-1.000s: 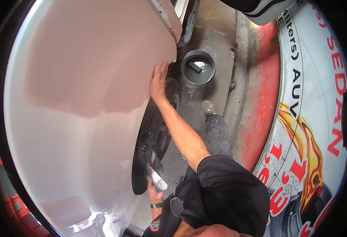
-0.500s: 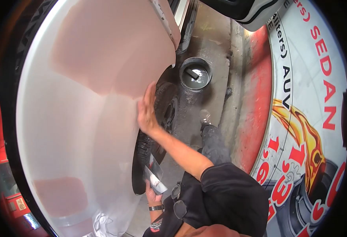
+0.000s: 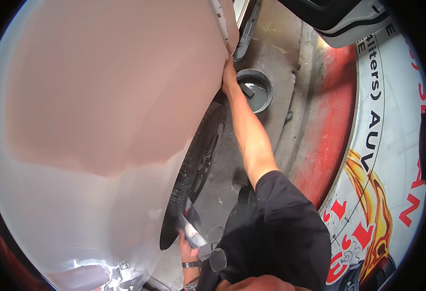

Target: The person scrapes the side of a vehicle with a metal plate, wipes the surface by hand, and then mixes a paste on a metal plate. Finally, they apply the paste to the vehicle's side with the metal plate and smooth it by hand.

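My right arm stretches forward, and my right hand (image 3: 229, 76) lies edge-on against the right edge of a large vehicle panel (image 3: 174, 87), fingers extended upward near the panel's upper corner. The panel is whitish, with a wide matte pinkish-brown patch and a smaller one low down. Near the bottom, my left hand (image 3: 188, 249), with a watch on its wrist, is closed on flat shiny metal plates (image 3: 193, 234) beside the wheel. Part of its grip is hidden behind the plates.
A round bucket (image 3: 267, 97) with liquid and a dark block inside stands on the floor beyond my right arm. A tire (image 3: 186, 169) sits under the panel's edge. Along the right run a red curb (image 3: 329, 111) and a printed banner (image 3: 392, 97). Glasses (image 3: 218, 260) show against the black shirt.
My right hand has moved forward along the panel to its upper corner. The view has shifted, so the large patch appears lower and bigger. My left hand still holds the plates.
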The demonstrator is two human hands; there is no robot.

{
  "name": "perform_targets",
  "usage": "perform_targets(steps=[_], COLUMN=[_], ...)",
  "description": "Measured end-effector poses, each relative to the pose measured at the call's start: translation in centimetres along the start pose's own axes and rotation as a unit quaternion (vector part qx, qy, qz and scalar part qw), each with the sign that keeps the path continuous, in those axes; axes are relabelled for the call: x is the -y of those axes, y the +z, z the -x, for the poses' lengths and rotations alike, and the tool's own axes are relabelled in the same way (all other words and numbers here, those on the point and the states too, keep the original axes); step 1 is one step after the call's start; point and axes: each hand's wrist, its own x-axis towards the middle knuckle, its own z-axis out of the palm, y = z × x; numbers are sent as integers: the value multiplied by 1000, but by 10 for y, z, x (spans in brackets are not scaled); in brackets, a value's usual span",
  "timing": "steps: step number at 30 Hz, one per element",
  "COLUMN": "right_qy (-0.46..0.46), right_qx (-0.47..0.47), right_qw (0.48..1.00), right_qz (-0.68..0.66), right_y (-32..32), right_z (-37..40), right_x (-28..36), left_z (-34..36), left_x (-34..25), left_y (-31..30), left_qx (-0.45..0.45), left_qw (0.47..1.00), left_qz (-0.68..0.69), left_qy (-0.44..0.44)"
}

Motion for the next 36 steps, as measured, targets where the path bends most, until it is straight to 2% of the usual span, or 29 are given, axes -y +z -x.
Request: perform_targets(steps=[4,7,10,14,21,24,26,28,31,32,34,36], right_qy=[-79,-169,-178,-222,-278,-292,-268,-211,-164,-147,-128,-123], right_qx=[0,-110,-71,-38,7,39,41,28,-32,-47,-82,59], right_qw=[997,967,967,957,934,931,937,947,972,972,976,989], right_qz=[5,153,169,182,223,216,220,241,163,180,155,56], right_y=[36,45,61,86,111,105,100,89,65,49,30,4], right_z=[97,99,154,253,350,367,351,293,178,110,41,20], right_x=[28,-16,-17,17,3,0,3,11,15,-12,-26,-12], left_z=[5,5,8,13,13,15,15,19,17,17,20,16], left_x=[-2,-3,-5,-4,2,4,5,8,11,13,15,16], left_y=[1,-10,-21,-29,-70,-73,-67,-64,-58,-58,-54,-54], left_qx=[-22,-6,27,25,39,63,60,44,15,4,-15,-26], left_qw=[1000,1000,999,999,997,996,997,998,999,999,999,999], left_qz=[-1,6,32,44,65,55,55,55,47,46,36,37], left_qy=[3,10,1,11,8,3,-1,5,17,19,18,18])
